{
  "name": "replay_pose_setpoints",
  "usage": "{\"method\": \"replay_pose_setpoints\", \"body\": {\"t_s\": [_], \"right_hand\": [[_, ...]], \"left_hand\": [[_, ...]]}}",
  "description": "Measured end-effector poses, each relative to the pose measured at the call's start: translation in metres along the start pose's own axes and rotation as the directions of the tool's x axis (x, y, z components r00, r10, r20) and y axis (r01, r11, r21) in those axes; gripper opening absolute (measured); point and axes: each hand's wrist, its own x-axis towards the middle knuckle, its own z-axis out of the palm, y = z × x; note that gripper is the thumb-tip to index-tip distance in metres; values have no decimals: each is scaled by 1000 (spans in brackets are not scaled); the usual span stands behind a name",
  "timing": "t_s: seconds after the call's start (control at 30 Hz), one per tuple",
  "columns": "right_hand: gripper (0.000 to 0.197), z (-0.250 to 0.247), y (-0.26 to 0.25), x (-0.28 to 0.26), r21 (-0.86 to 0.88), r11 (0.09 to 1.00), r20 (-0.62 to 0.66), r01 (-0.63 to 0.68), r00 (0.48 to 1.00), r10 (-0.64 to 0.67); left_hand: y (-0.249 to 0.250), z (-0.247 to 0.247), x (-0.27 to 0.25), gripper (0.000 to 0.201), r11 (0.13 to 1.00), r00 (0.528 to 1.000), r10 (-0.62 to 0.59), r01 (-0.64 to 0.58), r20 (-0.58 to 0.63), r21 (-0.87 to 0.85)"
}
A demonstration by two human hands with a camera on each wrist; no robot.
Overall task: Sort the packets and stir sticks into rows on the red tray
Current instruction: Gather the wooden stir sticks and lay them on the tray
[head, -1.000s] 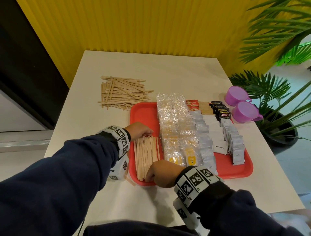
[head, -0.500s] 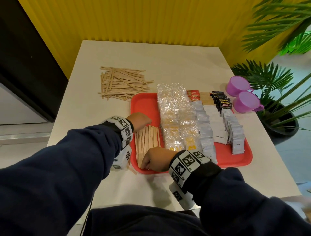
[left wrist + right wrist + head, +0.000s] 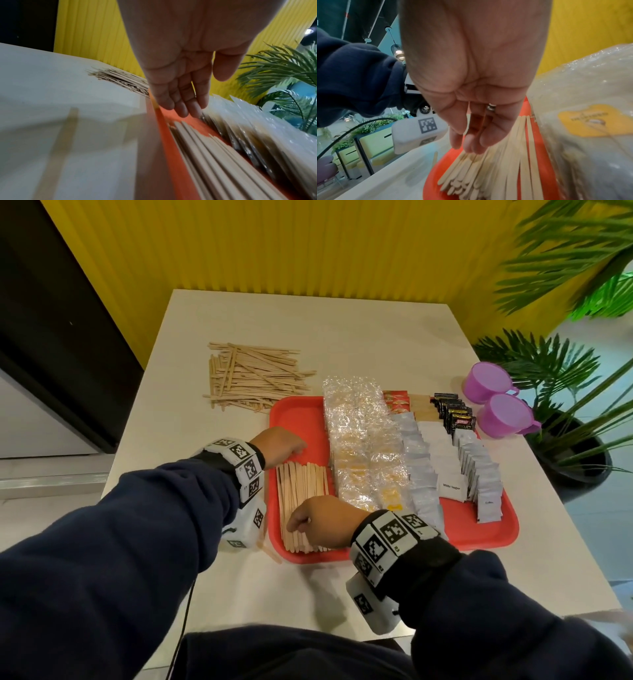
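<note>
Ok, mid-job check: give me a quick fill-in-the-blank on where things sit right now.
1. The loose pile of stir sticks lies on the ____, beyond the red tray.
2. The two cups are ____ in colour.
3. The stir sticks on the tray lie left of the clear ____ packets.
4. The right hand rests on the sticks' ____ ends.

Missing: table; purple; plastic; near

- The tray (image 3: 493,537) lies on the worktop (image 3: 308,337), at its near right.
- A row of stir sticks (image 3: 301,491) lies along the tray's left side, with rows of packets (image 3: 363,446) to its right.
- A loose pile of sticks (image 3: 253,378) lies on the worktop behind the tray's left corner.
- Two cups (image 3: 496,398) stand beside the tray's far right corner.
</note>
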Motion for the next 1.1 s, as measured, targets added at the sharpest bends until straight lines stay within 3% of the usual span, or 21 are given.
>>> {"method": "replay_pose_setpoints", "body": {"t_s": [0.13,0.2,0.3,0.4,0.47,0.6,0.77,1.1], "right_hand": [[40,3,2,7,-64,998,7,-27,1000,28],[37,-2,-3,11,-23,1000,-59,-13,998,12],[31,-15,-21,19,-24,999,-199,35,979,-39],[37,-11,-42,34,-254,967,-215,-21,976,-35],[47,-2,-57,43,-398,907,-199,-138,978,62],[52,14,-76,61,-539,815,-165,-212,976,144],[50,13,-82,77,-510,815,-185,-276,960,210],[30,-8,-95,104,-275,884,-215,-378,920,327]], "left_hand": [[-9,-21,-10,25,994,991,21,-35,-133,-100],[-23,-32,-16,18,999,983,22,-26,-181,-21],[-46,-42,-29,10,980,981,-107,132,-165,150],[-61,-45,-45,23,929,970,-232,244,-77,278],[-70,-45,-52,35,910,960,-270,281,-77,305],[-82,-43,-61,39,888,948,-312,316,-68,335],[-89,-35,-63,43,822,938,-330,340,-104,456],[-103,-52,-45,36,887,897,-351,411,-270,211]]}}
